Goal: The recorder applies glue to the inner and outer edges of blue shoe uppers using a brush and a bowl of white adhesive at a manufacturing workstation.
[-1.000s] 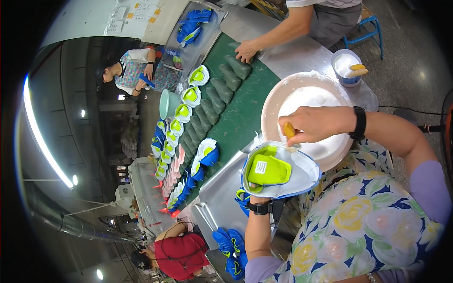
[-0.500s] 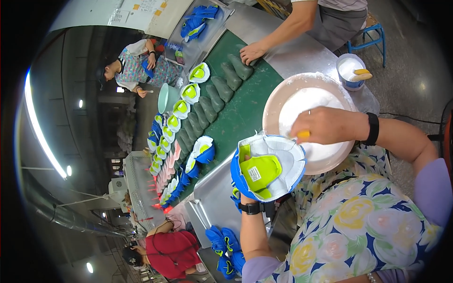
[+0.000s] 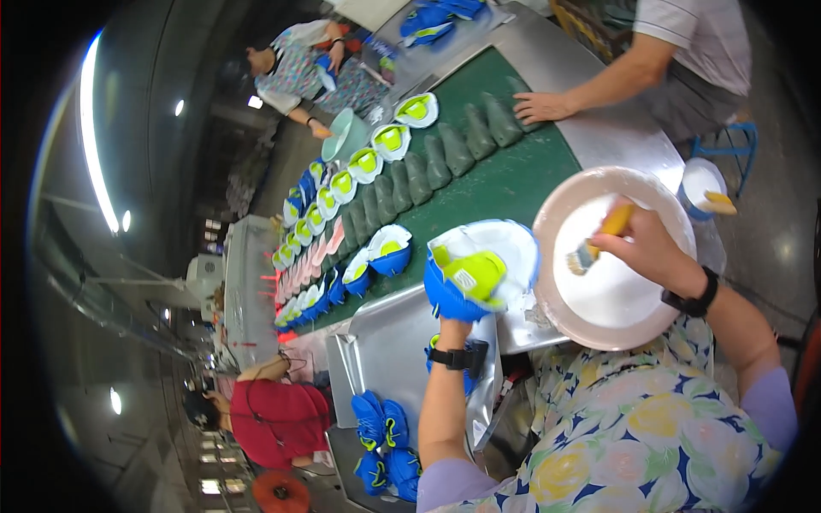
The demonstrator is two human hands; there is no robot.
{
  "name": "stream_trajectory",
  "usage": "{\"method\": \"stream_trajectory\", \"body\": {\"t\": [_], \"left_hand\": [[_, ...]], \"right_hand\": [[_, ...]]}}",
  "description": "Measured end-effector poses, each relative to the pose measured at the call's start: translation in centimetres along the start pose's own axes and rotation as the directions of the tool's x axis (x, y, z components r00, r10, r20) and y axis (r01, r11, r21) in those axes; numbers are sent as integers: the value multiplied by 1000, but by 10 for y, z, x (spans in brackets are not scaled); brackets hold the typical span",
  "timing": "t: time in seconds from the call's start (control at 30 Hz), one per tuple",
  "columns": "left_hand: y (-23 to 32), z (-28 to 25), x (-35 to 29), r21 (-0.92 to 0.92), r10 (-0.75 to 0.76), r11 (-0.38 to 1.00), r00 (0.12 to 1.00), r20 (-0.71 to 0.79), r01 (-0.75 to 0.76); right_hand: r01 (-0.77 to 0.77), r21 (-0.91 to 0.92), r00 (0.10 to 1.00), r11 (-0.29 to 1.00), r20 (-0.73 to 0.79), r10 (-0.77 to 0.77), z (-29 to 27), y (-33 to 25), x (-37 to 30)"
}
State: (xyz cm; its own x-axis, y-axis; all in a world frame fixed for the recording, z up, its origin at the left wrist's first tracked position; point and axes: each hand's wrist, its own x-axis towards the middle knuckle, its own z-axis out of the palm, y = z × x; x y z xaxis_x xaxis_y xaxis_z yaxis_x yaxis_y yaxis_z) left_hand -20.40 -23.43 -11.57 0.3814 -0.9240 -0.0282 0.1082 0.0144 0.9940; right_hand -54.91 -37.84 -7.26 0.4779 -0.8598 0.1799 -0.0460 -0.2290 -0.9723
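My left hand [image 3: 453,328] holds up a blue shoe upper [image 3: 443,291] from beneath, its white and lime-green inside facing up; the shoe hides most of the fingers. In my right hand [image 3: 647,250] is a paint brush [image 3: 614,221] with a yellow handle. Its bristles point down over a large pinkish basin [image 3: 616,339] of white paste [image 3: 620,303]; whether the tips touch the paste I cannot tell. The basin stands just right of the shoe upper.
A green conveyor belt [image 3: 505,192] carries rows of dark shoe lasts [image 3: 399,184] and shoe uppers [image 3: 392,144]. A co-worker's hand [image 3: 543,108] rests by the far lasts. A small tub [image 3: 703,179] with another brush stands right; blue uppers [image 3: 368,419] lie in a metal tray.
My right hand has drawn back from the shoe upper's edge to over the basin, bringing the brush into view. The whole view has shifted and turned.
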Motion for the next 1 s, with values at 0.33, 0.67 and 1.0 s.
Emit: {"method": "stream_trajectory", "body": {"t": [0.33, 0.67, 1.0], "left_hand": [[-79, -149, 148, 26, -83, 995, 930, -358, 98], [-70, -168, 136, 90, -293, 875, 670, -682, 475], [8, -164, 35, 755, -17, 653, 998, -68, 63]], "right_hand": [[-253, -72, 965, 965, 46, 257, -9, 11, -10], [-306, -203, 922, 930, 179, 343, 3, 22, -2], [-132, -252, 964, 959, 193, 183, -12, 18, -1]]}}
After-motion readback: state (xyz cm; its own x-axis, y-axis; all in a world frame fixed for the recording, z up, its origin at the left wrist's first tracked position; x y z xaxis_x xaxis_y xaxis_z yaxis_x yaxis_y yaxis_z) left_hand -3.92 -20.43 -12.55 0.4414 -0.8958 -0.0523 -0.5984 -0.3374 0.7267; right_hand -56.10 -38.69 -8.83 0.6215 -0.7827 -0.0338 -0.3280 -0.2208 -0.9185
